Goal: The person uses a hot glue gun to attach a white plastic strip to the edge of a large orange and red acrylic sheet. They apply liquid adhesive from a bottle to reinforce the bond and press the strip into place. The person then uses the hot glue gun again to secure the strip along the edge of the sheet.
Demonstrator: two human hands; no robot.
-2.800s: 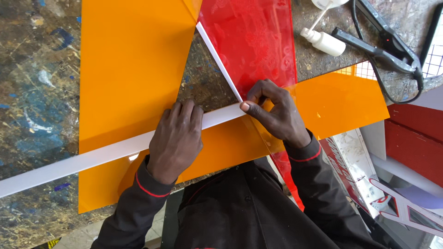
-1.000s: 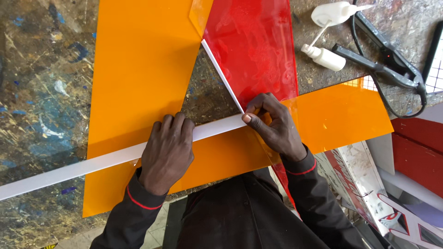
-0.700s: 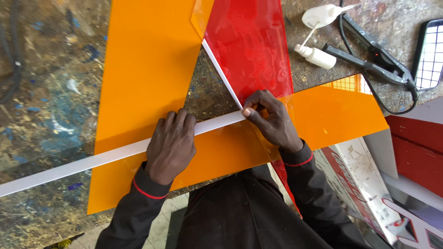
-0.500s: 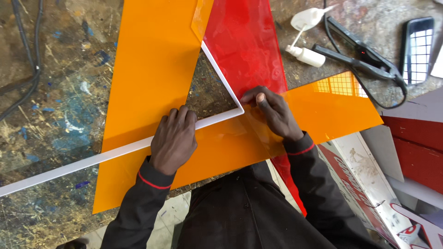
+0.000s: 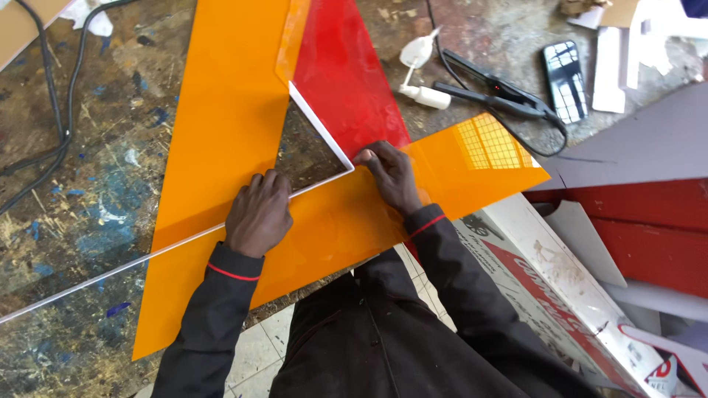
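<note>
A thin white strip (image 5: 140,256) runs from the lower left across the bench, bends at a corner (image 5: 349,169) and climbs along the edge of a red acrylic sheet (image 5: 343,81). It lies against a tall orange acrylic sheet (image 5: 221,110) that joins a wide orange piece (image 5: 472,158). My left hand (image 5: 258,214) lies palm down on the strip and the orange sheet, holding them. My right hand (image 5: 391,173) has its fingertips on the strip at the bent corner.
A white glue bottle (image 5: 422,94), a black long-handled tool with a cord (image 5: 501,96) and a phone (image 5: 564,70) lie at the back right. Black cables (image 5: 59,110) cross the paint-stained bench at left. Red, white and grey boards (image 5: 590,295) are stacked at right.
The white strip, broad and flat earlier, now shows only its thin edge. Both hands stay at the same spots on it. The view has shifted, bringing the phone into sight.
</note>
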